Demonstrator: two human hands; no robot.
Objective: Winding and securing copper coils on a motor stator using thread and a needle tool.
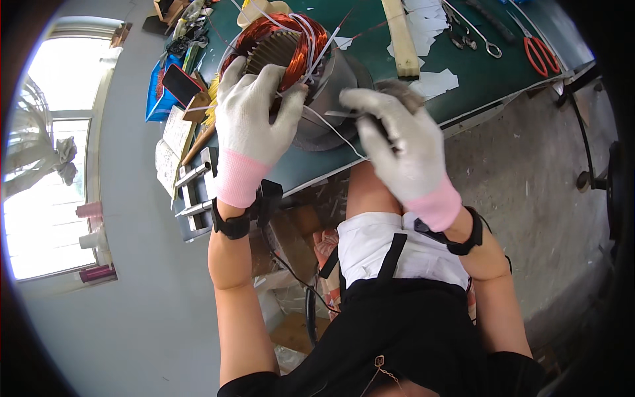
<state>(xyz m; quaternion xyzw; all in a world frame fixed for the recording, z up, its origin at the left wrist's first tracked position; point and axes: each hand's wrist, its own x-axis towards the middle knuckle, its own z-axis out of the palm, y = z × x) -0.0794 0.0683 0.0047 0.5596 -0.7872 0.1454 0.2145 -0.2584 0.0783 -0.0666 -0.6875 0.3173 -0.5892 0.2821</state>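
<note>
A motor stator [334, 83] with a grey metal shell stands on the green bench top, with copper windings [305, 46] bulging around its slotted bore. My left hand [254, 112], in a white glove with a pink cuff, grips the near rim of the winding between bent fingers and thumb. White cord [331, 127] trails from beside that thumb toward the bench edge. My right hand [407, 142], gloved alike and blurred, is curled just right of the stator. Something dark with a pale, thin end sits among its fingers; its kind is unclear.
A wooden bar [400, 40] and torn white paper [436, 83] lie right of the stator. Red-handled scissors [540, 55] are near the far right edge. To the left are a blue tray [157, 99], a phone [180, 85] and an open notebook [173, 149].
</note>
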